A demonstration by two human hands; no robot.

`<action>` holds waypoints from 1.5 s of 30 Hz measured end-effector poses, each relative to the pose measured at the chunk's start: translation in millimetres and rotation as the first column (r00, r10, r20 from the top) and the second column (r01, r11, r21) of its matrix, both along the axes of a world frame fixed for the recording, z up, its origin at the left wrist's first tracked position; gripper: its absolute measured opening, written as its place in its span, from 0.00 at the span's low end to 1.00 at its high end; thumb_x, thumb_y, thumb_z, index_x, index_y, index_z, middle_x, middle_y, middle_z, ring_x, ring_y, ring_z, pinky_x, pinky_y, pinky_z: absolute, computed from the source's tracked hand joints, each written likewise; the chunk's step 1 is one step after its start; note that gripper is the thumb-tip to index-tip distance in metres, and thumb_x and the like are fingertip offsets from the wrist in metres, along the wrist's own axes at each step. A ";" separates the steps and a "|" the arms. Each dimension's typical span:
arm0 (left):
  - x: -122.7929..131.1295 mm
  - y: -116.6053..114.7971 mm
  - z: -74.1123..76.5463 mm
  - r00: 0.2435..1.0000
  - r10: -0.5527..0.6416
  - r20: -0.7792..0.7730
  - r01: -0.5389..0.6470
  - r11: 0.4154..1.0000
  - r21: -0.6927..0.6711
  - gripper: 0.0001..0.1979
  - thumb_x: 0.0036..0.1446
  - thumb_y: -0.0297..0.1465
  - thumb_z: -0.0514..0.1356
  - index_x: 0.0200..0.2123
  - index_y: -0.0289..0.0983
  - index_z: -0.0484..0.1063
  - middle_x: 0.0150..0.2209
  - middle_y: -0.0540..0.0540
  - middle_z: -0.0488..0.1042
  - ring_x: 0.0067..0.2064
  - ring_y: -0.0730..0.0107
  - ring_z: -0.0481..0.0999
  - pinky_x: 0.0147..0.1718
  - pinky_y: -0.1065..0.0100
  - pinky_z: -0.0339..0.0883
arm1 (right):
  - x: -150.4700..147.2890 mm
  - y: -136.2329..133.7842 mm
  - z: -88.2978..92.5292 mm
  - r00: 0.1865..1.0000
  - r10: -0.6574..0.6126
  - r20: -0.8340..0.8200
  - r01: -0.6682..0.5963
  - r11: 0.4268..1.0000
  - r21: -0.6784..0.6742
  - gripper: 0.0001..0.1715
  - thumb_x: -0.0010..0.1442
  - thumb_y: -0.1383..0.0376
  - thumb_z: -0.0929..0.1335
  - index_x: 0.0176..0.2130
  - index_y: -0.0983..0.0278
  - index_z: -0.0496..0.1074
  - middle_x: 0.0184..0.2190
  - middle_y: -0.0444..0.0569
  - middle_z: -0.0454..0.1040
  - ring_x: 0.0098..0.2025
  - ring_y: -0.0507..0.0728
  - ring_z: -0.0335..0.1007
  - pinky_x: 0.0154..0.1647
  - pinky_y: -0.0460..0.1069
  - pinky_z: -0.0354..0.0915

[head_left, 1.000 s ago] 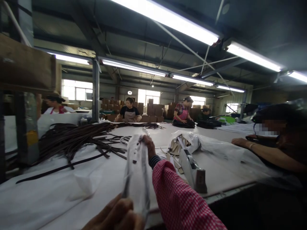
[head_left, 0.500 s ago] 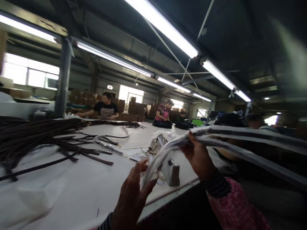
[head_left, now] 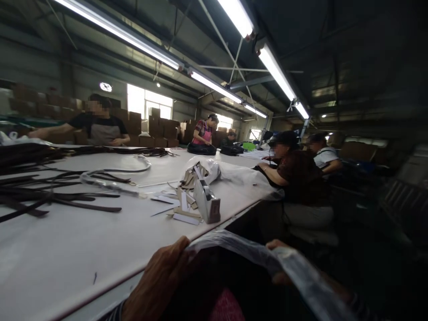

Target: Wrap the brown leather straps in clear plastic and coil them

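Observation:
A long strap in a clear plastic sleeve (head_left: 230,243) arches between my two hands in front of the table edge. My left hand (head_left: 163,269) is closed around its left end. Farther right, my right hand (head_left: 281,256) grips the same sleeve, its fingers partly hidden behind the plastic. The sleeve trails on toward the bottom right. Just beyond my hands, a grey tape dispenser (head_left: 210,207) stands near the table edge. Loose card strips (head_left: 187,218) lie beside it, some spilling from a clear plastic bag (head_left: 230,174).
Many dark straps (head_left: 87,205) cover the left of the white table (head_left: 127,245). One curved, plastic-wrapped strap (head_left: 110,185) lies among them. A co-worker (head_left: 290,169) sits at the right edge; another (head_left: 103,129) and one in pink (head_left: 203,133) are across the table.
Both hands have come down below the table edge with the sleeved strap, and my left hand has closed on it. The view has turned to the right.

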State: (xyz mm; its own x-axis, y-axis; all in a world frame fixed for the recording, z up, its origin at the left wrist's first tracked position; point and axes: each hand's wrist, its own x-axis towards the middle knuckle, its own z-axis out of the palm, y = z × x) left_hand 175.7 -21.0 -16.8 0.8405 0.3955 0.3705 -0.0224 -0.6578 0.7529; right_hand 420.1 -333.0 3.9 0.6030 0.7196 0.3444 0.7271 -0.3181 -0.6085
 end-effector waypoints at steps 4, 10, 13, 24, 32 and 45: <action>-0.6 -12.2 22.5 0.998 -0.048 -0.036 0.057 0.945 0.323 0.13 0.71 0.28 0.48 0.32 0.40 0.64 0.28 0.51 0.70 0.27 0.68 0.66 0.29 0.66 0.56 | 4.9 1.9 -41.1 0.996 0.078 0.044 -0.059 0.938 -0.341 0.24 0.57 0.54 0.71 0.51 0.59 0.80 0.56 0.58 0.76 0.62 0.71 0.69 0.67 0.65 0.59; 3.5 -39.2 43.1 0.990 -0.132 -0.057 0.129 0.644 0.754 0.09 0.68 0.20 0.51 0.40 0.38 0.67 0.37 0.47 0.71 0.36 0.60 0.68 0.37 0.60 0.59 | -56.8 93.4 0.0 0.704 0.496 -0.508 -0.494 0.856 0.152 0.28 0.69 0.46 0.65 0.47 0.66 0.78 0.43 0.55 0.80 0.45 0.60 0.77 0.48 0.53 0.71; 1.8 -31.8 46.6 0.990 -0.104 -0.090 0.133 0.558 0.819 0.09 0.69 0.22 0.50 0.45 0.37 0.69 0.40 0.45 0.73 0.39 0.57 0.68 0.41 0.56 0.61 | -73.7 116.9 7.5 0.475 0.540 -0.695 -0.474 0.823 0.314 0.36 0.71 0.42 0.60 0.35 0.69 0.75 0.23 0.49 0.74 0.20 0.51 0.66 0.21 0.44 0.62; 6.7 1.4 62.7 0.704 -0.684 -0.189 0.491 0.662 -0.567 0.25 0.63 0.51 0.59 0.41 0.32 0.76 0.28 0.47 0.75 0.24 0.76 0.63 0.23 0.72 0.51 | -72.1 141.6 48.7 0.649 0.608 -0.457 -0.653 0.753 0.076 0.26 0.66 0.49 0.71 0.30 0.69 0.75 0.18 0.40 0.64 0.21 0.46 0.55 0.20 0.42 0.50; -19.3 34.3 45.1 0.751 -0.597 -0.281 0.299 0.688 -0.662 0.24 0.59 0.52 0.62 0.32 0.34 0.73 0.24 0.49 0.71 0.25 0.73 0.63 0.26 0.71 0.53 | -73.3 157.9 52.8 0.702 0.613 -0.362 -0.684 0.723 -0.102 0.23 0.67 0.51 0.70 0.32 0.68 0.76 0.19 0.39 0.65 0.22 0.47 0.58 0.21 0.42 0.51; -42.6 41.0 62.4 0.907 -0.321 -0.273 0.327 0.945 -0.026 0.19 0.70 0.45 0.52 0.35 0.38 0.71 0.28 0.53 0.69 0.29 0.72 0.64 0.28 0.72 0.57 | -86.0 190.1 60.0 0.784 0.604 -0.144 -0.621 0.765 -0.173 0.23 0.67 0.55 0.71 0.26 0.66 0.67 0.22 0.37 0.57 0.26 0.47 0.53 0.26 0.45 0.49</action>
